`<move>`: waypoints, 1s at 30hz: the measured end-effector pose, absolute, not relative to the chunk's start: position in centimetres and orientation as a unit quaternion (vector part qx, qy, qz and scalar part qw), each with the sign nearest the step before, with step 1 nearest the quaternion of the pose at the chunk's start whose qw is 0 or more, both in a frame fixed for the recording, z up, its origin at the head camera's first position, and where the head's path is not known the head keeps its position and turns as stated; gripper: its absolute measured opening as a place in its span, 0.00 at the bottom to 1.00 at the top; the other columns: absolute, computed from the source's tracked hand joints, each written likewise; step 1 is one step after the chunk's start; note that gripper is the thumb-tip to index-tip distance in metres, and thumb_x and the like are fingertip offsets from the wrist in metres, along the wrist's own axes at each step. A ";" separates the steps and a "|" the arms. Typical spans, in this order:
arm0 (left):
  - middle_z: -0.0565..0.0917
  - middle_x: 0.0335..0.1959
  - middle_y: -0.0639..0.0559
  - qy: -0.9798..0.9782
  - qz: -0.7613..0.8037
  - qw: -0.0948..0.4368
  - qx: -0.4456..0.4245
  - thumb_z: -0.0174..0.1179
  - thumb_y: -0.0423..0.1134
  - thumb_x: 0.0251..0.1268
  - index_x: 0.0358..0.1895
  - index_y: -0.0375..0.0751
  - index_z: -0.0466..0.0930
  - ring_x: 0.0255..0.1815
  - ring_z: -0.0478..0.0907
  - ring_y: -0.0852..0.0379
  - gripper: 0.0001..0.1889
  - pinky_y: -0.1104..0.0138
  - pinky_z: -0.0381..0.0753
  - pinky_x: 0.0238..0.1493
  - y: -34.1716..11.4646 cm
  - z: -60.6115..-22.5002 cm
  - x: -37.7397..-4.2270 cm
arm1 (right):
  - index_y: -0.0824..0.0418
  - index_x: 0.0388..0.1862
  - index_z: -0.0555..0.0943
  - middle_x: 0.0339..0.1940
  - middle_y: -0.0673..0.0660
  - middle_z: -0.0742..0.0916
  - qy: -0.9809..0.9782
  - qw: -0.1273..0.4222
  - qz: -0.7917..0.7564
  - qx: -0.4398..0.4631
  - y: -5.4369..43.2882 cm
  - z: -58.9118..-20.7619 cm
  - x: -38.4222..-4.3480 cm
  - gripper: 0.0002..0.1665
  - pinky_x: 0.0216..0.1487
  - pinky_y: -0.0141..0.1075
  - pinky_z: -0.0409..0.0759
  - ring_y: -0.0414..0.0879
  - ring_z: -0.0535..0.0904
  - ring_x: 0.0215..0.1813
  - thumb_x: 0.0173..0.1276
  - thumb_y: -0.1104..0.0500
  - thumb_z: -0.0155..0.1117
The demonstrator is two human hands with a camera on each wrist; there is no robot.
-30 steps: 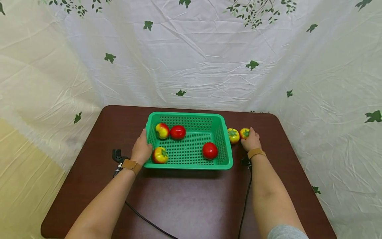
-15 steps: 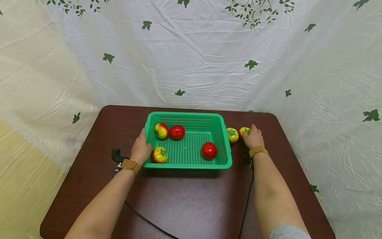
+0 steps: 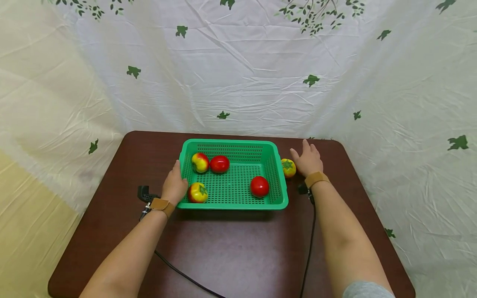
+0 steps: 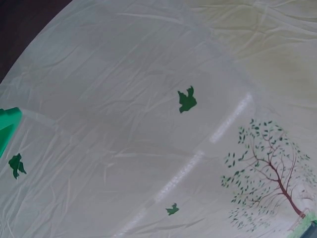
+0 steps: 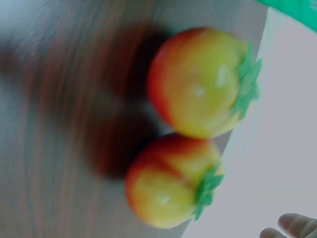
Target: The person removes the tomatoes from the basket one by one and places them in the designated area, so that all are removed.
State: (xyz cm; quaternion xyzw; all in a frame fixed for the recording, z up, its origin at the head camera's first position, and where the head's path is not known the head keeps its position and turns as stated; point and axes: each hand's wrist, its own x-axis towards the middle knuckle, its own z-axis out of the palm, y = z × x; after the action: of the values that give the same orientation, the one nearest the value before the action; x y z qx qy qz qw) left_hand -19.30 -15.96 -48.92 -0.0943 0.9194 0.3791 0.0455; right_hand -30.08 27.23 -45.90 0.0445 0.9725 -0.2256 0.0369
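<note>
My left hand [image 3: 174, 184] holds the left rim of a green perforated basket [image 3: 231, 206], thumb over the edge. In the left wrist view only a corner of the basket [image 4: 7, 126] shows. Beyond the basket's right side, my right hand [image 3: 308, 160] reaches with spread fingers and nothing in them. A yellow-and-red tomato [image 3: 288, 168] with a green leafy top lies between this hand and the basket. The right wrist view shows that tomato [image 5: 198, 84] and a similar second tomato [image 5: 168, 183] side by side; the hand hides the second in the head view. Fingertips [image 5: 296, 224] appear at the lower right corner.
Inside the basket are two yellow-and-red fruits [image 3: 200, 162] at the left and two red tomatoes [image 3: 220, 164], one farther right. A dark brown table [image 3: 231, 248] bears everything. Black cables [image 3: 179, 271] run from both wrists. White leaf-printed sheets [image 3: 253, 82] enclose the table.
My right hand first touched the outer tomato, drew off to its right, then moved forward and left over it with fingers spread. My left hand stays on the basket rim.
</note>
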 end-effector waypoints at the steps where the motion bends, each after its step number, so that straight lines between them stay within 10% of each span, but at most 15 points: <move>1: 0.57 0.79 0.31 0.919 0.379 0.045 -0.094 0.47 0.33 0.76 0.82 0.37 0.37 0.77 0.60 0.34 0.38 0.41 0.62 0.75 -16.0 -48.9 -19.3 | 0.60 0.84 0.40 0.82 0.73 0.48 0.973 0.036 -0.225 0.036 27.0 -45.8 -30.2 0.49 0.77 0.68 0.51 0.70 0.44 0.82 0.78 0.34 0.39; 30: 0.57 0.79 0.30 0.917 0.385 0.043 -0.092 0.48 0.32 0.75 0.82 0.36 0.37 0.77 0.60 0.32 0.39 0.40 0.63 0.75 -15.9 -48.6 -19.1 | 0.59 0.83 0.47 0.82 0.71 0.54 0.977 0.045 -0.192 -0.087 21.3 -43.1 -29.4 0.47 0.79 0.65 0.52 0.68 0.44 0.83 0.78 0.34 0.41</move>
State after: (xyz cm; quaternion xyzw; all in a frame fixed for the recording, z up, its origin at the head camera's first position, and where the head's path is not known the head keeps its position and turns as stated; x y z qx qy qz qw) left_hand -19.09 -15.94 -48.59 -0.0923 0.9174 0.3848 0.0429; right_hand -29.39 21.25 -43.12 -0.0871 0.9766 -0.1917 0.0447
